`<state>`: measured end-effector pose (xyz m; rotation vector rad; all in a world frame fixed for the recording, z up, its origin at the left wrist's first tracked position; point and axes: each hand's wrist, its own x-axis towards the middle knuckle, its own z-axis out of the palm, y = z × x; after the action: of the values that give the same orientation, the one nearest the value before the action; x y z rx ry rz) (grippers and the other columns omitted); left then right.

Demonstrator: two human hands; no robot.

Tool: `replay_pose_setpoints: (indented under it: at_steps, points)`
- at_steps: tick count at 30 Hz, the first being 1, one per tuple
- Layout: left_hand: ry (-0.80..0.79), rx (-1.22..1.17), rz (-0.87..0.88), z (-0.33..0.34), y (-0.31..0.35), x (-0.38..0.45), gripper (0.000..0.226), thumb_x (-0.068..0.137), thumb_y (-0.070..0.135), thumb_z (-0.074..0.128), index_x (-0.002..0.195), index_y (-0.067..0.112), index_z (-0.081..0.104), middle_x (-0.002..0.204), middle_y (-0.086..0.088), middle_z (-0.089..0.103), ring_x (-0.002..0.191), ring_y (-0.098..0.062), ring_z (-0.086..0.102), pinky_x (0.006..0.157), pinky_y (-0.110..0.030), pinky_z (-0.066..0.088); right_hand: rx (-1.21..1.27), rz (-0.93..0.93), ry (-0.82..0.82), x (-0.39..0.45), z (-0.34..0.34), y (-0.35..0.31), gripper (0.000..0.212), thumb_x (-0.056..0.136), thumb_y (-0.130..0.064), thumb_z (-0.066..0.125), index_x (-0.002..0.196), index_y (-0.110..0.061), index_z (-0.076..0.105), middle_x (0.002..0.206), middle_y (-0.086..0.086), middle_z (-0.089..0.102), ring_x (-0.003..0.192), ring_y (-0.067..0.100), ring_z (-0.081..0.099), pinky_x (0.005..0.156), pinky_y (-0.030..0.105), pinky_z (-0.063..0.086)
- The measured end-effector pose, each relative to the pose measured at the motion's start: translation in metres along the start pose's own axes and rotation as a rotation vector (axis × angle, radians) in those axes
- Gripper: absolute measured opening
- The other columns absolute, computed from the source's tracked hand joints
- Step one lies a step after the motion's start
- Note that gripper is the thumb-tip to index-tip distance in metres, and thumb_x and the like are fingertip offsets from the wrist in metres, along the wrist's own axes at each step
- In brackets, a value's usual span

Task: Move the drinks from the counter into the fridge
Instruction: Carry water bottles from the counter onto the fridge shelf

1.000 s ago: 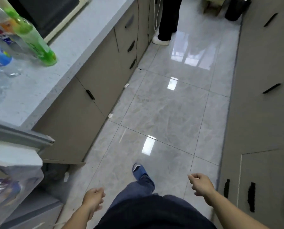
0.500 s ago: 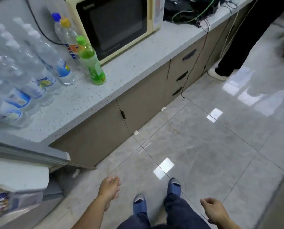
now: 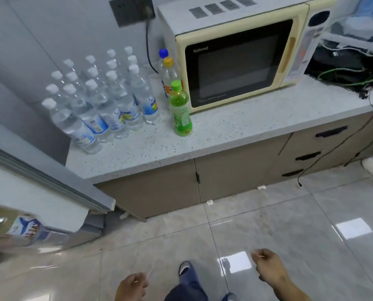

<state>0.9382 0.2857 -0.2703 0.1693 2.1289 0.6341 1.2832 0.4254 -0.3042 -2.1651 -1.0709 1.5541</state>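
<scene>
The open fridge door (image 3: 51,183) juts in at the left edge, a bottle already lying in its shelf, and the speckled counter (image 3: 224,135) runs beside it with a cream microwave (image 3: 242,59) at the back. The largest group of drinks on that counter is the block of clear water bottles (image 3: 98,98), white-capped and packed shoulder to shoulder against the wall; full ones look moderately heavy, with thin walls that would dent under a hard squeeze, so the labelled waist or just below the cap seems the surest hold. Beside the microwave's near corner stands the green drink bottle (image 3: 180,109), alone and upright, easiest to take round its middle. Behind it, a yellow-capped bottle (image 3: 169,72) and a blue-capped bottle (image 3: 163,53) are tucked close together. Both hands hang low over the floor, well apart from the counter: the left hand (image 3: 131,286) and the right hand (image 3: 269,265) each have loosely curled fingers and hold nothing.
</scene>
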Motion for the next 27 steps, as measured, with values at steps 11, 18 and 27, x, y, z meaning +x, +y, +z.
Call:
replay_pose_setpoints:
  at_steps: [11,18,27]
  points:
    - [0.081,-0.268,0.188,0.017,0.122,0.038,0.006,0.094,0.019,0.063,0.098,0.020,0.068,0.089,-0.004,0.071,0.077,-0.017,0.064,0.060,-0.028,0.053,-0.164,-0.387,-0.315,0.021,0.085,-0.206,0.012,0.098,-0.025,0.059,0.103,-0.016,0.066,0.094,-0.001,0.067,0.090,0.018,0.063,0.076,0.026,0.048]
    - [0.235,-0.411,0.584,-0.022,0.289,0.057,0.025,0.096,0.026,0.060,0.119,0.033,0.057,0.105,0.010,0.064,0.089,-0.003,0.064,0.075,-0.028,0.057,-0.235,-0.858,-0.308,0.006,0.150,-0.380,0.030,0.094,-0.030,0.066,0.122,-0.020,0.062,0.102,-0.012,0.063,0.083,0.001,0.061,0.068,0.009,0.045]
    - [0.689,-0.032,0.899,-0.107,0.459,0.063,0.061,0.088,0.025,0.067,0.143,0.024,0.041,0.142,-0.002,0.038,0.113,-0.025,0.057,0.091,-0.038,0.049,0.042,-1.226,0.024,0.003,0.188,-0.564,0.059,0.089,-0.023,0.069,0.141,-0.010,0.046,0.141,0.007,0.049,0.133,0.023,0.044,0.114,0.035,0.034]
